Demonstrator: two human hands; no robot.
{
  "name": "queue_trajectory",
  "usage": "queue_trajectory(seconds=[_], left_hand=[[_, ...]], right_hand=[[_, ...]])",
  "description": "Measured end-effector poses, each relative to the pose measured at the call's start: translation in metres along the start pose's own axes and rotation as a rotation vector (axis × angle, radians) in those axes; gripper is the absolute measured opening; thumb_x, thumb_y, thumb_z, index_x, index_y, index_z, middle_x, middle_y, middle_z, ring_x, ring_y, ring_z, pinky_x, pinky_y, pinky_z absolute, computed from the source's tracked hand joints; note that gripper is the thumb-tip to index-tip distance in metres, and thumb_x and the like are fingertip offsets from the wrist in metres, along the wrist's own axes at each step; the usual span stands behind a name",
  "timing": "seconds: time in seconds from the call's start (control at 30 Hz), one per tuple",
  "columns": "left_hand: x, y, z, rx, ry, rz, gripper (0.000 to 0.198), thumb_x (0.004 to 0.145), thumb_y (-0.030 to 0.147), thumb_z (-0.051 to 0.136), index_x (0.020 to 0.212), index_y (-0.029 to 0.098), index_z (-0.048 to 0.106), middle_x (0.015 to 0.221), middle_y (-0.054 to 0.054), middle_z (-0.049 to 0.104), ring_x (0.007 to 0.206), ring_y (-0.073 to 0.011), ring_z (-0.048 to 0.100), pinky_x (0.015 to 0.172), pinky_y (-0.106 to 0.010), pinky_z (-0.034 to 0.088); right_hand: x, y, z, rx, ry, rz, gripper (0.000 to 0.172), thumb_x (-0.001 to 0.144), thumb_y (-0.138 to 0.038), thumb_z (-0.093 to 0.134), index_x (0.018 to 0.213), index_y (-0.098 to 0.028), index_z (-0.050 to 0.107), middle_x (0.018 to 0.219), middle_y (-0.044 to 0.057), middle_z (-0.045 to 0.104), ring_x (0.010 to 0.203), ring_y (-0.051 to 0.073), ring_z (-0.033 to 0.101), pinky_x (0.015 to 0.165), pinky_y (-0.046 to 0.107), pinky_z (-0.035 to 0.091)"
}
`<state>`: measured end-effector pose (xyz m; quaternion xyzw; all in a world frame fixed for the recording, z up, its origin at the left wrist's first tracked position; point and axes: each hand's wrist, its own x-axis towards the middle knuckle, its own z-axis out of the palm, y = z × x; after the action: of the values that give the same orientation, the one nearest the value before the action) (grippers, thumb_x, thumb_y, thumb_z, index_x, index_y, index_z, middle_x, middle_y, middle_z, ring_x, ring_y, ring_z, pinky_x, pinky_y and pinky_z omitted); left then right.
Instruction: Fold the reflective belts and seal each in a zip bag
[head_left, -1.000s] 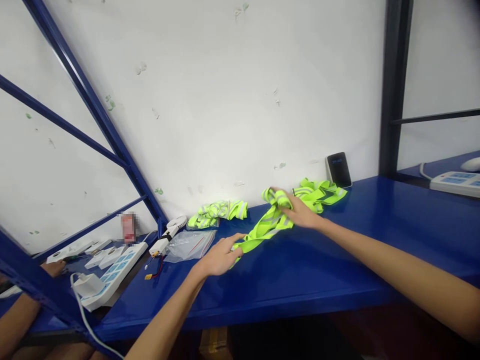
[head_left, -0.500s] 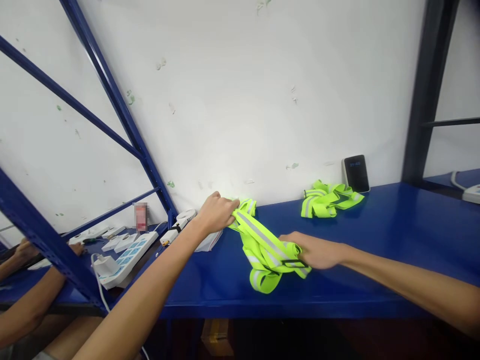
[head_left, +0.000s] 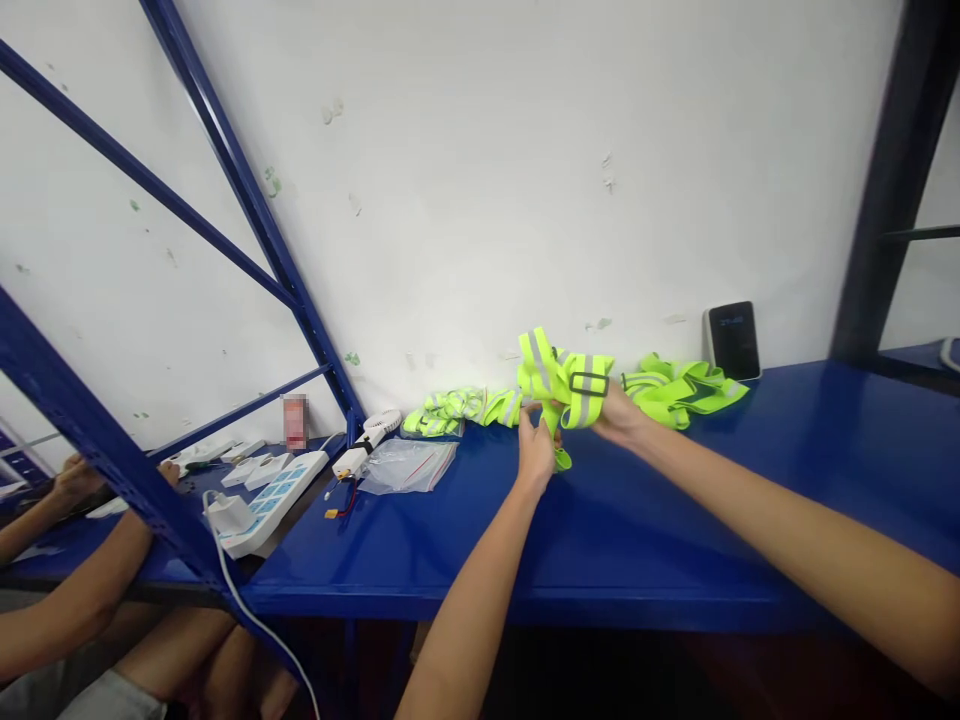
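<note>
Raised a little above the blue table is a neon-yellow reflective strap harness point(head_left: 564, 385) with grey stripes and a black buckle. My right hand point(head_left: 616, 412) is closed on its right side, fingers mostly behind the straps. My left hand point(head_left: 537, 445) grips a hanging strap at the lower left, thumb up. Behind and to the left, another bunched neon strap harness point(head_left: 450, 408) lies against the wall, partly on a clear bag. To the right, a further loose neon strap harness point(head_left: 686, 390) rests on the table.
A black-screened clock device point(head_left: 733, 342) stands at the wall on the right. Left on the blue table point(head_left: 360, 560) are plastic bags point(head_left: 409, 466), a small white fan point(head_left: 384, 420) and a wired connector point(head_left: 341, 512). Past the blue frame post, a power strip point(head_left: 277, 505) and a co-worker's arms point(head_left: 97, 590) show.
The harness has been lifted up and back from the front of the table and gathered. My left hand has moved right, close to my right hand. The view has shifted slightly.
</note>
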<state>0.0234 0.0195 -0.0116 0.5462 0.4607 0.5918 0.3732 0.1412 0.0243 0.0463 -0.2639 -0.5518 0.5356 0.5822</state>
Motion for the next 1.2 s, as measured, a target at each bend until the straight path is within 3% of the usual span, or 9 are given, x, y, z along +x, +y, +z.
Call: queue_trajectory(seconds=[0.07, 0.17, 0.3, 0.43, 0.63, 0.73, 0.87, 1.07, 1.2], left_hand=[[0.0, -0.004, 0.005, -0.17, 0.013, -0.089, 0.034, 0.083, 0.037, 0.049, 0.112, 0.019, 0.046, 0.057, 0.006, 0.044, 0.049, -0.0087, 0.043, 0.05, -0.02, 0.036], [-0.003, -0.005, 0.007, -0.303, -0.078, -0.286, 0.028, 0.082, 0.041, 0.045, 0.096, 0.018, 0.049, 0.056, 0.005, 0.042, 0.046, -0.0075, 0.04, 0.047, -0.018, 0.035], [-0.008, -0.004, 0.008, -0.288, -0.15, -0.428, 0.034, 0.078, 0.05, 0.049, 0.092, 0.019, 0.047, 0.057, 0.007, 0.04, 0.044, -0.0077, 0.037, 0.042, -0.019, 0.034], [-0.009, -0.005, 0.006, -0.065, -0.164, -0.318, 0.03, 0.073, 0.042, 0.058, 0.087, 0.018, 0.049, 0.061, 0.005, 0.044, 0.045, -0.0068, 0.037, 0.041, -0.018, 0.031], [-0.012, -0.007, -0.001, 0.136, -0.202, -0.203, 0.016, 0.076, 0.028, 0.054, 0.066, 0.016, 0.054, 0.061, 0.0, 0.053, 0.049, -0.0095, 0.042, 0.052, -0.024, 0.037], [-0.017, -0.003, -0.005, 0.408, -0.147, -0.012, 0.022, 0.082, 0.031, 0.049, 0.066, 0.018, 0.057, 0.065, -0.003, 0.057, 0.067, -0.0176, 0.054, 0.073, -0.031, 0.043], [-0.025, 0.005, -0.008, 0.824, -0.047, 0.302, 0.024, 0.087, 0.035, 0.046, 0.08, 0.019, 0.061, 0.095, -0.01, 0.059, 0.096, -0.0242, 0.055, 0.088, -0.037, 0.042], [-0.029, 0.009, -0.007, 0.857, 0.156, 0.453, 0.02, 0.084, 0.031, 0.052, 0.081, 0.017, 0.065, 0.118, -0.012, 0.049, 0.114, -0.026, 0.046, 0.101, -0.041, 0.038], [-0.026, 0.01, -0.008, 0.768, 0.263, 0.404, 0.018, 0.081, 0.033, 0.056, 0.073, 0.018, 0.064, 0.118, -0.011, 0.051, 0.116, -0.0258, 0.046, 0.104, -0.043, 0.035]], right_hand=[[0.016, 0.011, -0.013, 0.007, -0.033, -0.025, 0.041, 0.071, -0.047, 0.066, 0.095, -0.015, 0.067, 0.078, 0.008, 0.071, 0.08, 0.026, 0.067, 0.069, 0.037, 0.055], [0.021, 0.034, -0.035, -0.067, -0.004, -0.065, 0.039, 0.073, -0.047, 0.063, 0.093, -0.014, 0.067, 0.077, 0.007, 0.072, 0.081, 0.025, 0.067, 0.07, 0.036, 0.055], [0.014, 0.051, -0.049, -0.291, -0.019, -0.158, 0.029, 0.074, -0.037, 0.06, 0.089, -0.013, 0.068, 0.079, 0.007, 0.072, 0.082, 0.025, 0.066, 0.072, 0.035, 0.054], [0.011, 0.053, -0.051, -0.583, -0.084, -0.311, 0.024, 0.072, -0.022, 0.054, 0.088, -0.012, 0.069, 0.083, 0.007, 0.073, 0.083, 0.025, 0.064, 0.074, 0.034, 0.052], [0.012, 0.059, -0.061, -0.921, 0.086, -0.332, 0.03, 0.063, -0.011, 0.044, 0.082, -0.012, 0.067, 0.082, 0.009, 0.072, 0.073, 0.024, 0.064, 0.066, 0.03, 0.048], [0.012, 0.057, -0.064, -0.926, 0.098, -0.332, 0.03, 0.062, -0.011, 0.044, 0.081, -0.013, 0.067, 0.082, 0.009, 0.072, 0.071, 0.023, 0.064, 0.066, 0.029, 0.048], [0.01, 0.054, -0.064, -0.84, 0.091, -0.331, 0.032, 0.063, -0.012, 0.046, 0.085, -0.012, 0.069, 0.084, 0.009, 0.073, 0.075, 0.026, 0.065, 0.067, 0.031, 0.049], [0.007, 0.055, -0.057, -0.756, 0.008, -0.315, 0.03, 0.063, -0.012, 0.05, 0.085, -0.013, 0.072, 0.081, 0.006, 0.073, 0.073, 0.025, 0.065, 0.066, 0.031, 0.049], [-0.002, 0.047, -0.045, -0.736, -0.149, -0.312, 0.031, 0.068, -0.013, 0.049, 0.09, -0.013, 0.071, 0.084, 0.005, 0.073, 0.077, 0.024, 0.064, 0.069, 0.03, 0.049]])
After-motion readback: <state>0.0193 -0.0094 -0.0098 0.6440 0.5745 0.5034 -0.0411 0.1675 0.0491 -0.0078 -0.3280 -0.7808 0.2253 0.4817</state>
